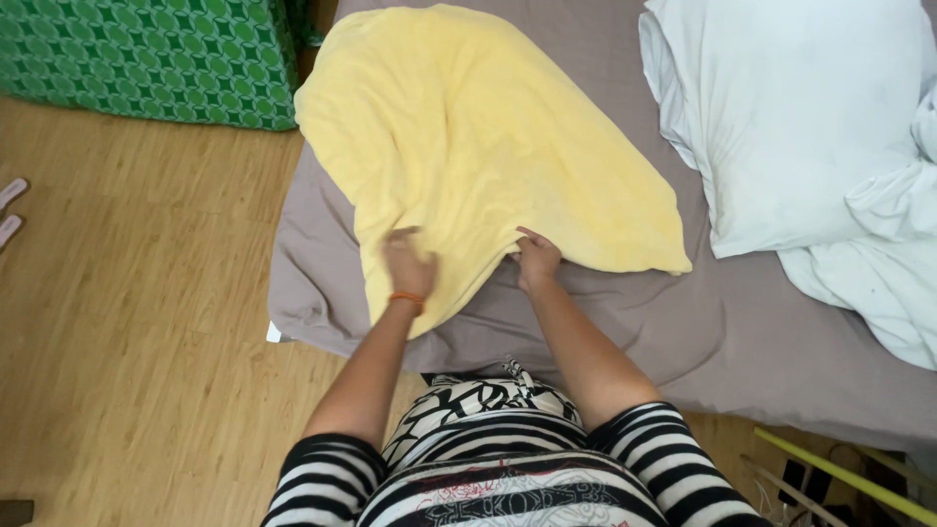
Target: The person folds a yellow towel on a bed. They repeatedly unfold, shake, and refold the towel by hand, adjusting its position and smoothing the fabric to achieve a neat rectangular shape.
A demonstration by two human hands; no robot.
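**Two hands at the near edge of a yellow towel on the bed**

The bed (625,322), covered in a grey-mauve sheet, fills the middle and right of the view, with wooden floor (127,293) to its nine o'clock side. A green patterned block (146,54) sits at eleven o'clock on the floor. At two o'clock lies a white pillow (791,117), with bunched white bedding (878,273) just below it toward three o'clock.

The yellow towel (478,137) lies spread on the sheet from twelve o'clock down to the centre, rumpled, with its near edge lifted into a fold. It looks soft, light and limp, a fleecy cloth that will sag and drape wherever it is not supported; it is not fragile and should not slip in the fingers. The corners and the hem are the sensible places to hold it.

The left hand (408,265), wearing an orange band at the wrist, rests on the towel's near-left flap; it is blurred, and I cannot tell whether its grip is spread or closed. The right hand (537,259), just at its three o'clock, has its grip pinching the near edge of the towel, where the cloth gathers into creases.
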